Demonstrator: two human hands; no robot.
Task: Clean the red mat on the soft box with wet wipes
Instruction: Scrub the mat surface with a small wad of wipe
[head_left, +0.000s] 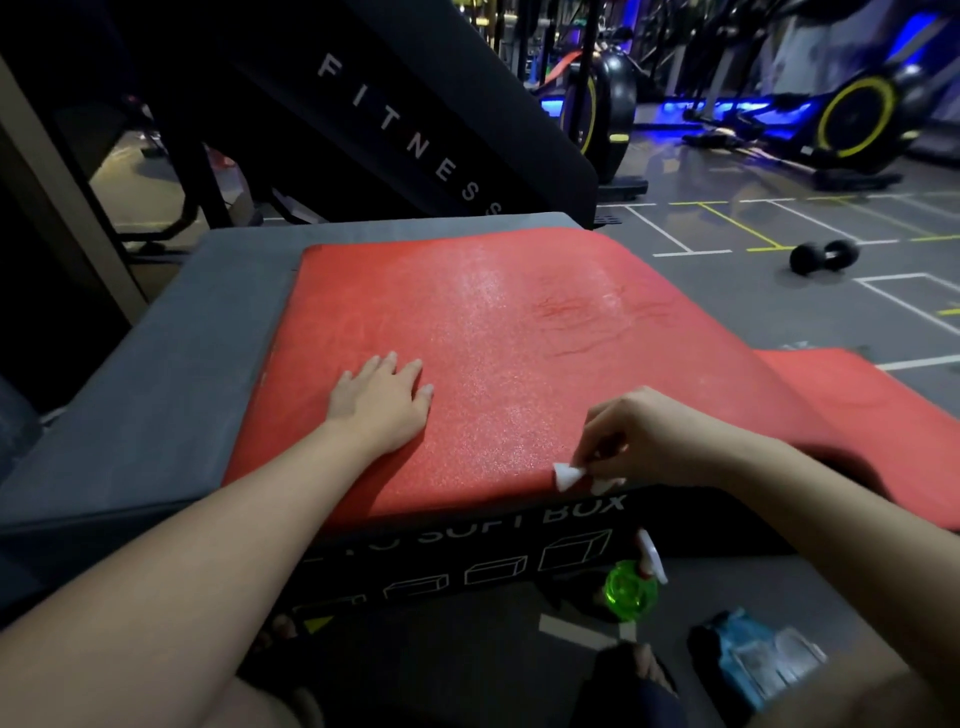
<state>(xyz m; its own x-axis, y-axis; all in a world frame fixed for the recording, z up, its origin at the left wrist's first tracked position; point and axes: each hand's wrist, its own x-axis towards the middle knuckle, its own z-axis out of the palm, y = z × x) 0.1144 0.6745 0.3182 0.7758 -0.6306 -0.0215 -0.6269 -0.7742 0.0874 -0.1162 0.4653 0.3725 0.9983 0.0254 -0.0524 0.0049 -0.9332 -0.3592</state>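
Observation:
The red mat (498, 332) lies across the top of the dark soft box (156, 395) and droops off its right side toward the floor. Wet streaks shine on the mat's far middle. My left hand (382, 402) rests flat on the mat near its left part, fingers straight. My right hand (644, 436) pinches a small crumpled white wet wipe (569, 475) against the mat's near edge, just above the box's printed front face.
A green spray bottle (631, 584) and a blue wipes pack (753, 654) sit on the floor by the box's front. A black dumbbell (823, 255) lies on the floor at right. A black fitness machine (395, 119) stands behind the box, exercise bikes (852, 124) farther back.

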